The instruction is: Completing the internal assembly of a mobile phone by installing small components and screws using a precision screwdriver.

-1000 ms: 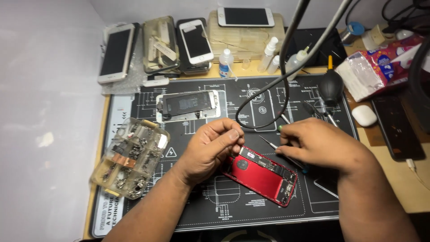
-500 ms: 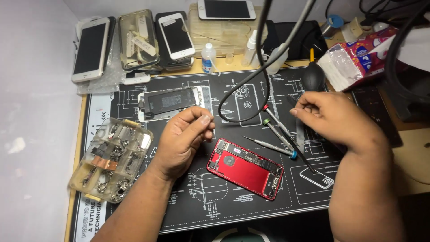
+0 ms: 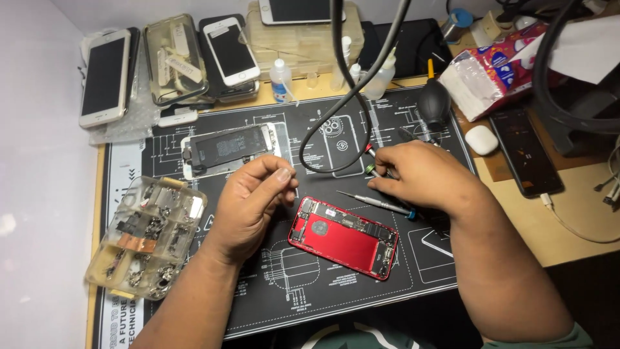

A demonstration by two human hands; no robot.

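An opened red phone housing lies on the black work mat, its inner parts showing. My left hand hovers just left of it, thumb and fingers pinched together; anything between them is too small to see. My right hand rests above the phone's right end, fingertips closed around a green-capped screwdriver beside a red-tipped one. A thin silver screwdriver with a blue end lies on the mat between the phone and my right hand.
A detached screen assembly lies at the mat's top. A clear box of small parts sits left. Several phones and small bottles line the back. A black cable hangs over the mat. Dust blower, tissue pack, earbud case and dark phone are right.
Both hands have left the red phone. My right hand moved up and right onto the screwdrivers; my left hand drew back left with fingers pinched. The view shifted slightly.
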